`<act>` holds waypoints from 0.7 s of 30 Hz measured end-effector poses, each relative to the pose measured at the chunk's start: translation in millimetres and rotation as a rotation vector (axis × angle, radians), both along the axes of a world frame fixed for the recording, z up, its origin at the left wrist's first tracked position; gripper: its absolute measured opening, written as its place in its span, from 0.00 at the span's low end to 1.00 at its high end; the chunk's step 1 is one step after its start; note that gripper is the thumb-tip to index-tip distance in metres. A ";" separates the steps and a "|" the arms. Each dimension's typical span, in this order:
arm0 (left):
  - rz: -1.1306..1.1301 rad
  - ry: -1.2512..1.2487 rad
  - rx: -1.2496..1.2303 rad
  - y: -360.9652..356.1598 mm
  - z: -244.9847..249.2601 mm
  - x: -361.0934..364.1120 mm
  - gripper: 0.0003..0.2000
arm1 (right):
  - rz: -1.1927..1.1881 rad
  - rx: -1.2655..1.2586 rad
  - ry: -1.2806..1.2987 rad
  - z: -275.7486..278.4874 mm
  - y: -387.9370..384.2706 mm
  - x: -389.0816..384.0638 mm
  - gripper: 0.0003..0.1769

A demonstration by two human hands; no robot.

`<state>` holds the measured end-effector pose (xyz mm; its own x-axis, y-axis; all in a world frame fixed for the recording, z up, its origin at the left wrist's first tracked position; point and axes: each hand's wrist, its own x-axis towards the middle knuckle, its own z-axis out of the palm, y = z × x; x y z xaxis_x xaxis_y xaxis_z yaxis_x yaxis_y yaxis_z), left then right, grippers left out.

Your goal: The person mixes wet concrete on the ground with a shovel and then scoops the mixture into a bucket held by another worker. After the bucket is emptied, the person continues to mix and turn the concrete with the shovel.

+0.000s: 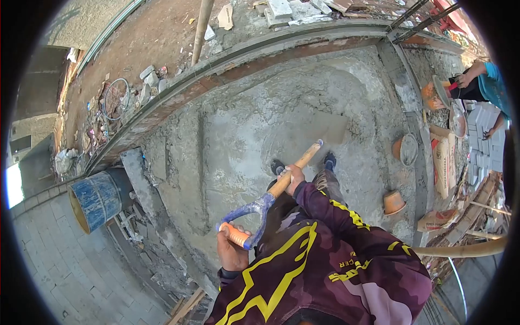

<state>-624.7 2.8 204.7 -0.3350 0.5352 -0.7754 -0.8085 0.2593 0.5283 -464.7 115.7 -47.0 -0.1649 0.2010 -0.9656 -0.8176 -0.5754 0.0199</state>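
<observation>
A shovel [295,170] with a wooden shaft, a blue D-shaped handle and an orange grip slants across in front of me. My left hand [232,252] is closed round the orange grip, close to my body. Higher up, my right hand [293,177] wraps the wooden shaft just beyond the blue fork. The grey blade [331,128] lies at the far end against wet grey mortar [244,122], its outline hard to tell from the mix. My dark shoes stand in the mortar on either side of the shaft.
A low wall [238,59] borders the mortar at the back. Two buckets [405,149] [394,202] stand on the right, near cement bags [443,162]. A blue drum [96,201] lies at the left. Another person's hand [463,80] holds a bucket [435,95] at far right.
</observation>
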 end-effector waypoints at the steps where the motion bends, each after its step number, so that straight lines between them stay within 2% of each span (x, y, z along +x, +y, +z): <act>1: -0.036 0.098 -0.023 -4.6 -18.4 4.6 0.12 | 0.022 -0.018 0.010 -25.9 -3.4 -4.2 0.08; 4: -0.178 0.412 -0.228 -11.8 -52.0 11.2 0.15 | 0.024 -0.049 0.148 -74.0 -27.2 -22.1 0.07; 6: -0.197 0.639 -0.377 -28.5 -77.3 4.0 0.17 | 0.121 -0.145 0.185 -85.0 -38.7 -41.3 0.10; 8: -0.249 0.756 -0.447 -64.3 -113.6 -28.1 0.19 | 0.172 -0.186 0.210 -110.7 -54.9 -63.3 0.14; 9: -0.256 0.787 -0.504 -64.8 -126.3 -33.0 0.19 | 0.225 -0.216 0.096 -116.0 -54.4 -72.3 0.17; 11: -0.265 0.854 -0.622 -68.1 -154.9 -39.0 0.21 | 0.161 -0.243 0.049 -167.6 -48.0 -67.1 0.17; 13: -0.145 0.872 -0.879 -101.2 -188.2 -60.3 0.23 | 0.077 -0.278 0.022 -225.9 -25.4 -45.8 0.17; 14: -0.225 0.918 -1.008 -103.2 -196.1 -52.1 0.25 | 0.031 -0.299 0.014 -254.2 -11.8 -27.0 0.18; 16: -0.388 0.981 -1.276 -106.6 -210.6 -35.3 0.31 | 0.181 -0.229 -0.107 -302.9 -20.7 -13.2 0.18; 17: -0.568 1.117 -1.364 -145.8 -221.2 -46.7 0.31 | 0.249 -0.179 -0.164 -323.3 -24.5 -8.4 0.18; 18: -0.766 1.244 -1.448 -168.2 -223.7 -46.5 0.32 | 0.263 -0.220 -0.112 -319.3 -38.7 -8.3 0.17; 20: -0.204 1.265 -1.476 -167.7 -227.1 -36.2 0.36 | 0.286 -0.297 0.027 -312.2 -64.9 -25.3 0.16; 21: -0.063 1.119 -1.408 -183.1 -216.9 -45.2 0.31 | 0.300 -0.365 0.109 -308.0 -86.4 -34.1 0.16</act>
<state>-669.8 -180.3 -12.3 -0.9724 -0.2265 -0.0561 -0.2322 0.9627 0.1388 -498.8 29.3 -355.0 -0.2677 -0.2199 -0.9381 -0.5984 -0.7251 0.3407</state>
